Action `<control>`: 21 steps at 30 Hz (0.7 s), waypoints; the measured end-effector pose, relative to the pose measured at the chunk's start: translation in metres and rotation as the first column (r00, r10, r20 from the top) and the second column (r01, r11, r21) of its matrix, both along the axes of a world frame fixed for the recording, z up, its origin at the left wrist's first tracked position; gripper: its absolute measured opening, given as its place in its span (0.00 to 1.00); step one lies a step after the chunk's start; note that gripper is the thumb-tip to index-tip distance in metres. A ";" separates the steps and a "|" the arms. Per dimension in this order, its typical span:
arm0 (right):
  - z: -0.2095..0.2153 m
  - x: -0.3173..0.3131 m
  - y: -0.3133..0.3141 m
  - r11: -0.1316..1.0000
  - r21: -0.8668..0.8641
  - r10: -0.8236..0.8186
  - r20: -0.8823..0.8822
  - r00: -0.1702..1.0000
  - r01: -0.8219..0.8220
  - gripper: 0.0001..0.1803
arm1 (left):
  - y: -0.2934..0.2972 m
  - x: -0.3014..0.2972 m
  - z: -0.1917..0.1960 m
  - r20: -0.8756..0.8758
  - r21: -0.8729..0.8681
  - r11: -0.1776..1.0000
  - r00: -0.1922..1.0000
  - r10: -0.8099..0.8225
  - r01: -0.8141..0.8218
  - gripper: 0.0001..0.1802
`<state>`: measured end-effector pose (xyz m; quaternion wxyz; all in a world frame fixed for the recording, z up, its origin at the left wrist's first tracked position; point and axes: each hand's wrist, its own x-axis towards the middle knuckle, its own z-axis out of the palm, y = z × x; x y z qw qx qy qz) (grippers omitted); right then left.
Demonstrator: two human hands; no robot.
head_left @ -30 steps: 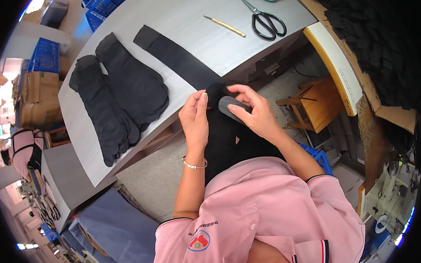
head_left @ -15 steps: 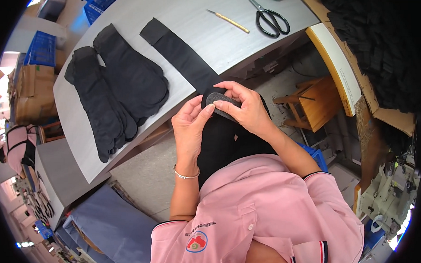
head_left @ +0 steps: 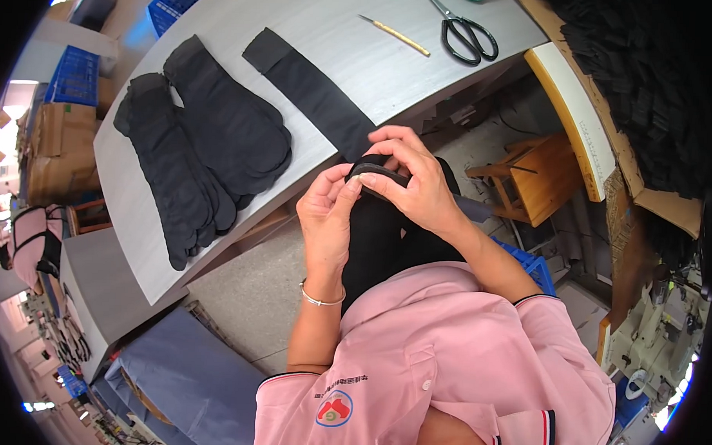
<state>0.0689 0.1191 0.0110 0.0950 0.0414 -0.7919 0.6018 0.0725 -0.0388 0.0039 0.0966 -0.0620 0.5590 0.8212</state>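
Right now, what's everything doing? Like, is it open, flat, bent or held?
Dark pad: curved, held
Left hand: pinching the pad's end
Right hand: curled round the pad
Black strip: mostly flat on the table
Black sock-like pieces: piled in two stacks
Yellow-handled pick: lying loose
Scissors: lying down, blades seemingly closed
Cardboard box: open, holding dark cloth

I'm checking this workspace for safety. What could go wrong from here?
Scissors: the handles lie near the table edge, so a brushing arm might knock them off.
Pointed tool: its tip looks bare and might prick a reaching hand.
Sock: it runs past the edge to the left hand and right hand; if they slacken, it might slip down.
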 end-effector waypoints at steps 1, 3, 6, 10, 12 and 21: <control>-0.001 -0.001 0.000 1.000 -0.005 0.012 -0.012 1.000 -0.012 0.13 | 0.002 0.000 -0.001 0.029 -0.021 1.000 1.000 0.004 -0.003 0.13; -0.002 -0.002 0.001 1.000 0.002 0.021 0.049 0.999 -0.022 0.12 | 0.004 0.002 -0.001 -0.012 -0.043 0.999 1.000 0.024 -0.025 0.13; -0.003 -0.003 0.004 1.000 -0.015 0.025 0.090 0.996 -0.024 0.12 | 0.003 0.001 -0.002 0.022 -0.116 0.993 1.000 0.004 -0.001 0.13; -0.001 -0.003 0.011 0.997 -0.045 0.066 0.093 0.993 -0.062 0.10 | -0.008 -0.010 -0.002 -0.004 -0.155 0.988 1.000 -0.021 0.020 0.13; 0.002 -0.003 0.014 0.990 -0.086 0.124 0.143 0.982 -0.113 0.10 | -0.015 -0.016 -0.003 0.155 0.172 0.975 0.974 -0.165 0.138 0.13; 0.005 -0.001 0.017 0.990 -0.097 0.113 0.081 0.990 -0.105 0.15 | -0.016 -0.020 -0.015 0.227 0.362 0.881 0.888 -0.401 0.305 0.08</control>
